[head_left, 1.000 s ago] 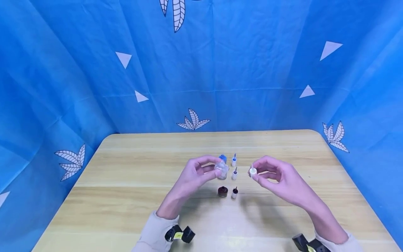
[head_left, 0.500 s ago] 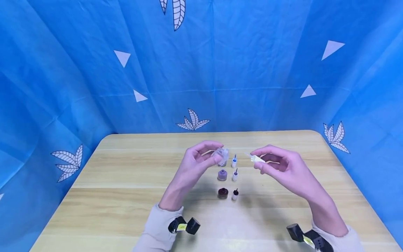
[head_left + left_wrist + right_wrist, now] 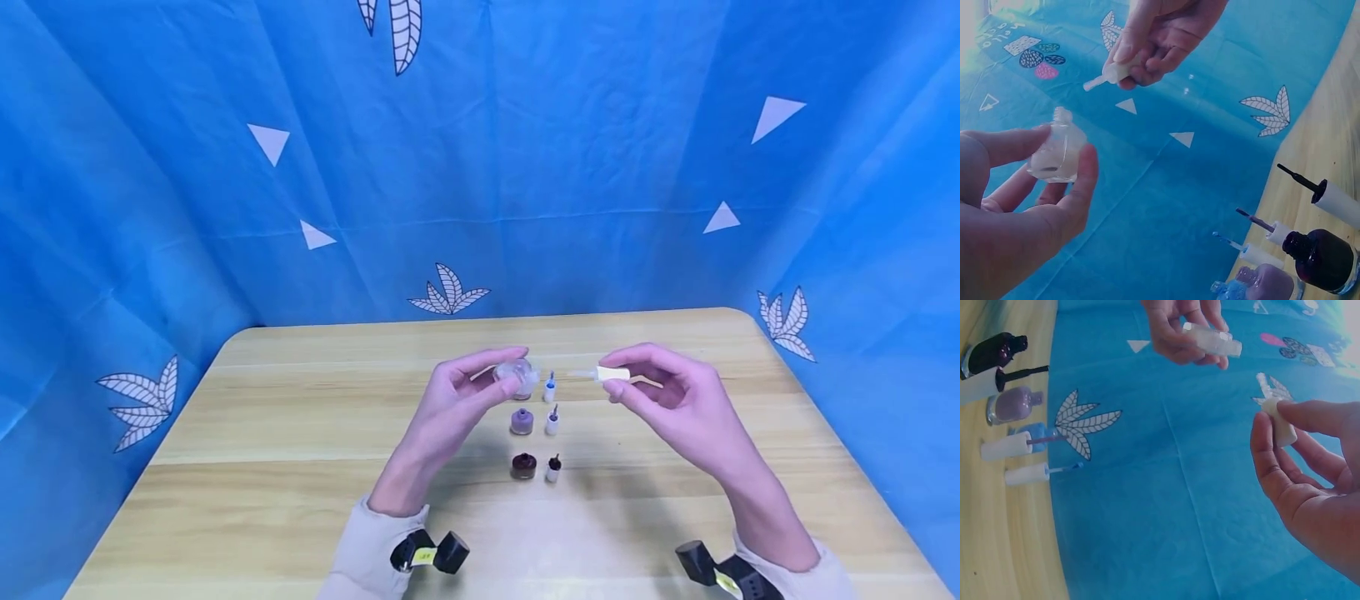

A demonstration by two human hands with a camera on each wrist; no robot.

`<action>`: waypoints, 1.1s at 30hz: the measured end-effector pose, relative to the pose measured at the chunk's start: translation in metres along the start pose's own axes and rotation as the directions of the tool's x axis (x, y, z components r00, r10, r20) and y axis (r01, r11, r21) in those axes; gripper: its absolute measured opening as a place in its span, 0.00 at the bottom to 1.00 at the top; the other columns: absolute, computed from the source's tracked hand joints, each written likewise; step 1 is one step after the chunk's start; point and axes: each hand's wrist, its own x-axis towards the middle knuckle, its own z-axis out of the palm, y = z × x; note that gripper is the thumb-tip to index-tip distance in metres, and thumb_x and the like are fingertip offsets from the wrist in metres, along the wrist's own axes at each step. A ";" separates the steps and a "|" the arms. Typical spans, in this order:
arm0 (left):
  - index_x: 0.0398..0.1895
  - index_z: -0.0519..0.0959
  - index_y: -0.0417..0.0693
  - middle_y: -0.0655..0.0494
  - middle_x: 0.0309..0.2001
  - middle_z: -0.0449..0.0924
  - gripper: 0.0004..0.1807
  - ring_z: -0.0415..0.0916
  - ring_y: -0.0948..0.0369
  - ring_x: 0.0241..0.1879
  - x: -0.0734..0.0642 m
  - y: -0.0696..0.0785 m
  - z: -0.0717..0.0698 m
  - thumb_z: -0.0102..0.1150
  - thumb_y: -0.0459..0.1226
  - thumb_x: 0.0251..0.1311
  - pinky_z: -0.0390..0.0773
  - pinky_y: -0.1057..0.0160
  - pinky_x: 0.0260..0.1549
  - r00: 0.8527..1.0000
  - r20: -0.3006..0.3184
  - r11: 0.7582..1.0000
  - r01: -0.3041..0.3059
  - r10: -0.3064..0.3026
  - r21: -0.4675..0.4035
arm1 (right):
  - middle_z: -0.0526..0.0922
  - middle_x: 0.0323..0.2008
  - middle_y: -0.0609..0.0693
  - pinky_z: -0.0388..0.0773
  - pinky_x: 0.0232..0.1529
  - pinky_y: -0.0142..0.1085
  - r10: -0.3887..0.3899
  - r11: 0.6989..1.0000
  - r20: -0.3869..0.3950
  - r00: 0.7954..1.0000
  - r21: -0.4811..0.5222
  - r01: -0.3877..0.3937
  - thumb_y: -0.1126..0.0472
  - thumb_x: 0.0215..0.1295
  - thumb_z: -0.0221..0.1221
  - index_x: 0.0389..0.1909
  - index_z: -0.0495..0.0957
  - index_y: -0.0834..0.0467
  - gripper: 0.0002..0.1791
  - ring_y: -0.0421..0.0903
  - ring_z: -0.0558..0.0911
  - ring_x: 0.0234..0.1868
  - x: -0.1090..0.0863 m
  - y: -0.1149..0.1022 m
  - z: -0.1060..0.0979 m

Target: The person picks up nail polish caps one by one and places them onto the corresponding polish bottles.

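Observation:
My left hand grips a clear, uncapped nail polish bottle above the table, tilted so its neck points right. Opposite it, my right hand pinches a white nail polish cap between thumb and fingers, its pale brush aimed left. Bottle and brush are apart. Below stand an open purple polish bottle and a dark red one. A blue polish bottle, visible in the left wrist view, is mostly hidden behind the clear bottle in the head view.
Three white caps stand brush-up in a column right of the bottles: one with a blue brush, one purple, one dark. They rest on a wooden table. A blue patterned cloth hangs behind and at both sides.
Both hands have moved up and away from me over the table, uncovering the purple bottle. The bottle in my left hand has tilted rightward, and the brush in my right hand has swung to point left.

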 end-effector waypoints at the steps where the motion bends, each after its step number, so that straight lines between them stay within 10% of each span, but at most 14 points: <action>1: 0.62 0.81 0.41 0.50 0.66 0.77 0.21 0.78 0.51 0.60 -0.001 0.001 -0.001 0.63 0.29 0.66 0.78 0.57 0.62 1.000 0.003 1.000 0.006 -0.006 0.003 | 0.84 0.45 0.58 0.87 0.45 0.37 -0.011 1.000 0.005 1.000 0.021 0.011 0.77 0.64 0.65 0.52 0.83 0.63 0.16 0.49 0.85 0.41 0.000 0.000 0.002; 33: 0.57 0.80 0.31 0.41 0.59 0.79 0.19 0.78 0.48 0.59 -0.008 -0.003 0.008 0.66 0.24 0.61 0.78 0.57 0.62 0.996 0.003 0.996 -0.084 0.084 -0.032 | 0.85 0.46 0.59 0.85 0.50 0.41 -0.145 0.989 0.008 0.989 0.033 0.145 0.83 0.59 0.64 0.50 0.83 0.64 0.20 0.48 0.87 0.45 -0.005 -0.007 0.018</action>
